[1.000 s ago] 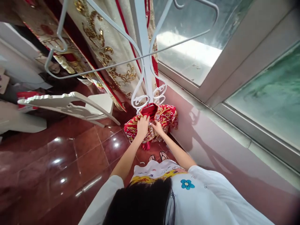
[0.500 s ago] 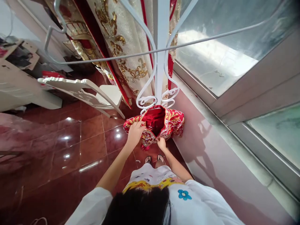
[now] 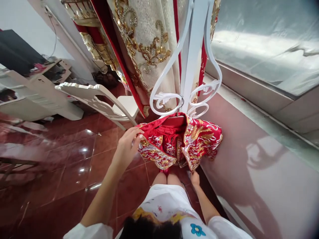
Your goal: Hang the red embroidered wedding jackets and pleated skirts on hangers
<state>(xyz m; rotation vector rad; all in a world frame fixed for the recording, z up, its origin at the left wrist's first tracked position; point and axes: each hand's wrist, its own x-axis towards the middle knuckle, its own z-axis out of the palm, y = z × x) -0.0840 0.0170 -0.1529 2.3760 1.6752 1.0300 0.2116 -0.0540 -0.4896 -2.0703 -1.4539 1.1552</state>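
A red jacket with gold embroidery hangs on a hanger from the scrolled hook of a white metal garment stand. My left hand holds the jacket's left front edge, fingers curled on the cloth. My right hand is lower down, below the jacket's hem, its fingers closed at the bottom of the garment; what it grips is hidden. The jacket hangs open, showing its red lining.
A cream gown with gold beadwork hangs behind the stand. A white carved chair stands to the left on the glossy red tile floor. A pink low wall and window sill run along the right. White furniture sits far left.
The view has come closer and lower. My right hand slid down from the jacket's front opening to below its hem. My left hand stays on the left edge, and the jacket has opened wider.
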